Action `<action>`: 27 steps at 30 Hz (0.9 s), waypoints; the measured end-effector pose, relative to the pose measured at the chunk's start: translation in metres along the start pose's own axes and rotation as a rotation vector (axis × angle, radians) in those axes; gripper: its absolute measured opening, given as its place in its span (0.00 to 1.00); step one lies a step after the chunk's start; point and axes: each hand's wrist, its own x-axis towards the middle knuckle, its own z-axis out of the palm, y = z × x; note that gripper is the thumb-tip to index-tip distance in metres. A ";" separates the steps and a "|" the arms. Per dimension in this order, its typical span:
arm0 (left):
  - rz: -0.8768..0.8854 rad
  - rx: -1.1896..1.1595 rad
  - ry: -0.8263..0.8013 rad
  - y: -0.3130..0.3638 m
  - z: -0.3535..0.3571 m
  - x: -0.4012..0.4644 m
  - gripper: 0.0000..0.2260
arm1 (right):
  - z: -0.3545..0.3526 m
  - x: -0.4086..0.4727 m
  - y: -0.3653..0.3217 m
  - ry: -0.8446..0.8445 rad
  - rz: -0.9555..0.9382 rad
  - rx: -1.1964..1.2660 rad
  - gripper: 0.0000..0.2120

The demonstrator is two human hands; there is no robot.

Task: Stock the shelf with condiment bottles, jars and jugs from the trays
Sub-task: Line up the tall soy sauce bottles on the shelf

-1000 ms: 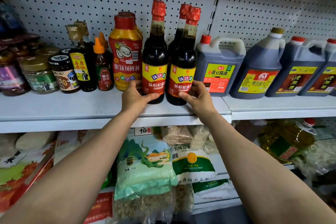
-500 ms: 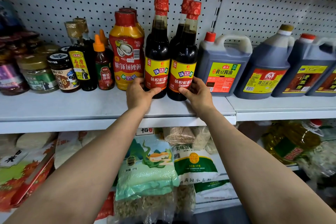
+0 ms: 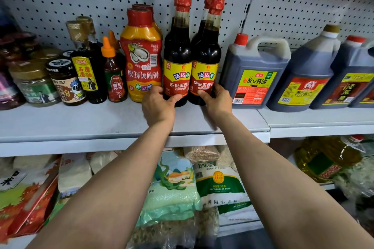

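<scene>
Two tall dark soy sauce bottles with red caps and yellow-red labels stand upright side by side on the grey shelf. My left hand grips the base of the left soy sauce bottle. My right hand grips the base of the right soy sauce bottle. More bottles of the same kind stand right behind each. An orange oyster sauce bottle touches the left bottle's side.
Left of the oyster sauce stand a small ketchup bottle, a dark bottle with gold cap and several jars. Dark soy sauce jugs fill the shelf to the right. Rice bags and an oil jug lie on the shelf below.
Both hands have pushed the two soy sauce bottles further back on the shelf, close to the bottles behind them. The bottles now stand closer together.
</scene>
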 end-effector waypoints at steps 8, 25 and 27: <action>-0.088 0.071 0.000 0.014 0.001 0.002 0.27 | 0.004 -0.004 0.003 0.010 -0.017 -0.030 0.26; -0.109 -0.097 -0.152 0.002 -0.051 -0.042 0.18 | -0.041 -0.088 -0.018 -0.040 0.115 -0.262 0.29; -0.129 -0.135 -0.143 0.000 -0.068 -0.065 0.18 | -0.053 -0.110 -0.021 -0.081 0.102 -0.282 0.31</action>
